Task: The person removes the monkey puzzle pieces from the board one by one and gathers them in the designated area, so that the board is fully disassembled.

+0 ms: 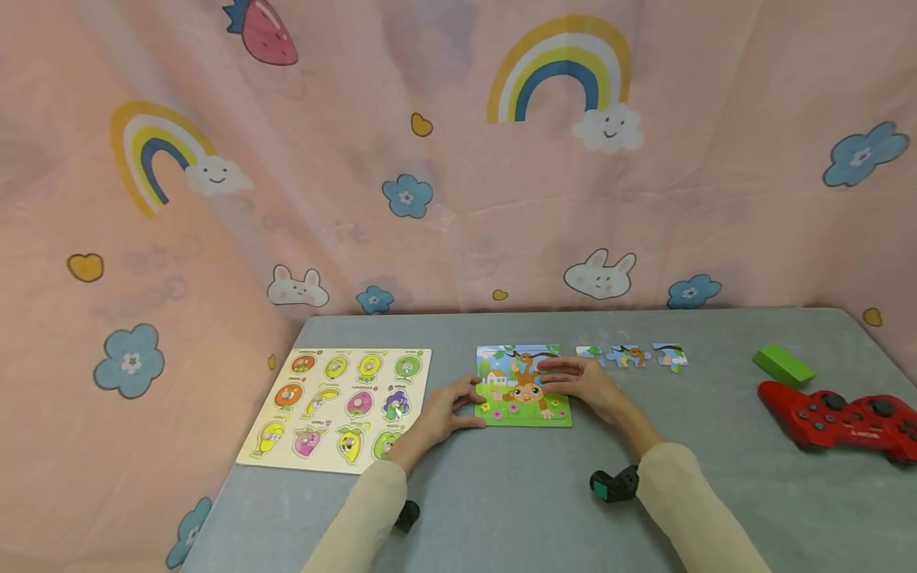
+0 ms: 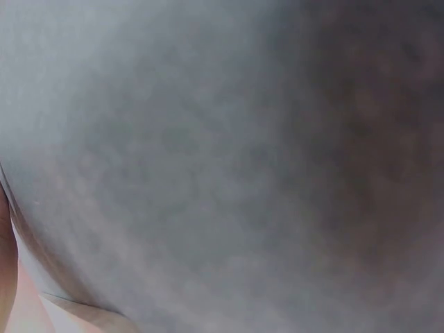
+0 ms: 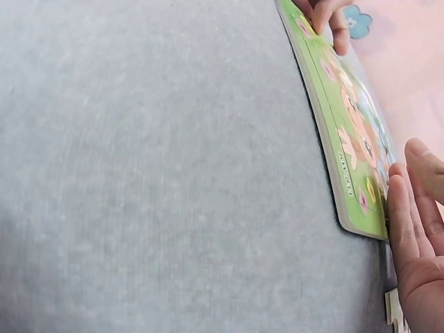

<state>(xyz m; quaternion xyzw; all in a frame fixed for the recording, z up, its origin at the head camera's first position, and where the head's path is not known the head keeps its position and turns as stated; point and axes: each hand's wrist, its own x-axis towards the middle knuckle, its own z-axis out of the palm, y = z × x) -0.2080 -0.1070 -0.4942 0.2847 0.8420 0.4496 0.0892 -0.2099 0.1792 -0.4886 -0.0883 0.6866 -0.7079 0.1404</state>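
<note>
Monkey puzzle [image 1: 526, 391] sits just below mid-frame on the counter [image 1: 516, 509], left grip [image 1: 446, 410] loosely spread against its left edge, right grip [image 1: 583, 383] stretched over its right side.

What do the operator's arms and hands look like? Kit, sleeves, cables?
Left hand and right hand: ungloved. Left sleeve and right sleeve: plain cream. Left wrist device: black. Right wrist device: black, green patch. No cables visible.
</note>
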